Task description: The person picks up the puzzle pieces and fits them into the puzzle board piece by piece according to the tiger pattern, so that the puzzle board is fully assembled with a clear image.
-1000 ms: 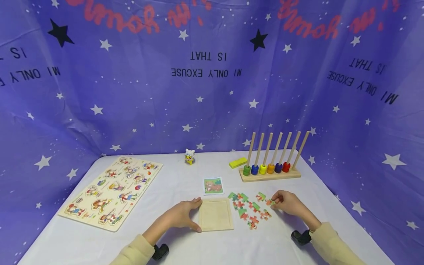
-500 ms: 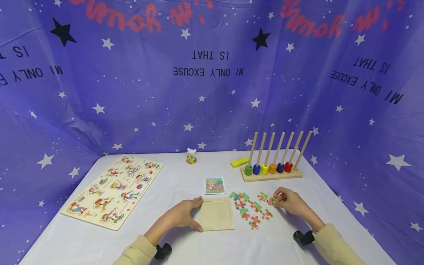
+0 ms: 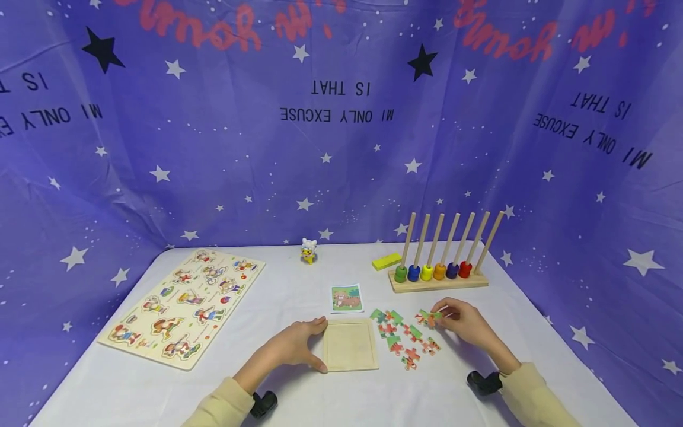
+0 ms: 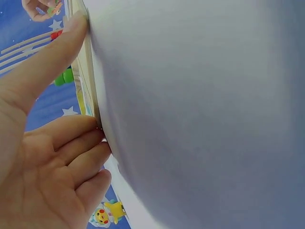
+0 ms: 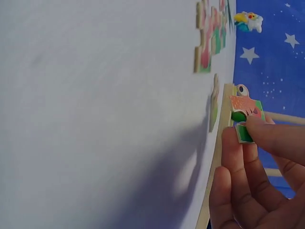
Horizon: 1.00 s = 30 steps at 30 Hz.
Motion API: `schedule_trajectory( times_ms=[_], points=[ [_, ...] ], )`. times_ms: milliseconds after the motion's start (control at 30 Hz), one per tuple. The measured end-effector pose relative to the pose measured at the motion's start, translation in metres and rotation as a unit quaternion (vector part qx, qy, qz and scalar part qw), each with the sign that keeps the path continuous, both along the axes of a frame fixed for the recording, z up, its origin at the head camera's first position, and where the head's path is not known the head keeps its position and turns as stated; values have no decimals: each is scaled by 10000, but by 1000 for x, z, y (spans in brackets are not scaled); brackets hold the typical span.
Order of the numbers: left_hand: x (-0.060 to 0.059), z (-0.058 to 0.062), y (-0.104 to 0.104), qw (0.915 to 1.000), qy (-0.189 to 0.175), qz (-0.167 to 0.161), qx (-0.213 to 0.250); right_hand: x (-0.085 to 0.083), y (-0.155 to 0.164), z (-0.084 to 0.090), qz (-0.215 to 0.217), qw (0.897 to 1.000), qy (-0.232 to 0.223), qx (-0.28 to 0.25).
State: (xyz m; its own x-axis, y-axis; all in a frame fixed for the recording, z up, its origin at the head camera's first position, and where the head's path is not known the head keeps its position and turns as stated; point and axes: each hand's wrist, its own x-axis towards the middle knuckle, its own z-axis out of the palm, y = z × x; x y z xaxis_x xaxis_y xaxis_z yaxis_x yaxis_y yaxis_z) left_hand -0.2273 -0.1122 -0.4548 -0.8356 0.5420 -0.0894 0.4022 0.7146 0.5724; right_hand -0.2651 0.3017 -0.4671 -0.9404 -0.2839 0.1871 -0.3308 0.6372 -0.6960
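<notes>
My left hand (image 3: 294,345) rests against the left edge of a square wooden puzzle tray (image 3: 349,346), thumb at its near corner and fingers at its far one. The left wrist view shows the thumb and fingertips touching the tray's side. My right hand (image 3: 465,325) pinches a jigsaw piece (image 5: 245,104) between thumb and fingers, raised off the table. That piece is orange-red and green with a printed eye. Other jigsaw pieces (image 3: 395,344) lie loosely between the tray and this hand; in the head view the held piece partly overlaps one of them.
A small picture card (image 3: 345,298) lies behind the tray. Back right stand a peg rack (image 3: 440,283) with coloured beads and a yellow block (image 3: 386,261). A toy figure (image 3: 308,251) is at the back; a wooden picture board (image 3: 184,308) lies at left.
My right hand has picked up the jigsaw piece from the table and moved it slightly left and away, over a neighbouring piece. The left hand stays at the tray.
</notes>
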Motion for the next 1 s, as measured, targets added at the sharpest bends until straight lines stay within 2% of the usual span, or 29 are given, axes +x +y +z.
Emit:
schedule_trajectory(
  times_ms=[200,433,567,833,1000],
  points=[
    [0,0,0,10000,47,-30,19,1,-10,3,264,9993,247,-121],
    [-2,0,1,10000,76,-23,-21,2,-28,9,497,9973,-135,-530],
    [-2,-1,1,10000,93,5,-28,1,-43,11,510,9967,-124,-621],
    [-4,-4,1,9999,140,-10,-61,-4,-69,4,895,9937,10,-671],
    [-4,-2,1,9998,153,-22,-142,-7,-86,-3,1041,9926,-150,-600]
  ],
)
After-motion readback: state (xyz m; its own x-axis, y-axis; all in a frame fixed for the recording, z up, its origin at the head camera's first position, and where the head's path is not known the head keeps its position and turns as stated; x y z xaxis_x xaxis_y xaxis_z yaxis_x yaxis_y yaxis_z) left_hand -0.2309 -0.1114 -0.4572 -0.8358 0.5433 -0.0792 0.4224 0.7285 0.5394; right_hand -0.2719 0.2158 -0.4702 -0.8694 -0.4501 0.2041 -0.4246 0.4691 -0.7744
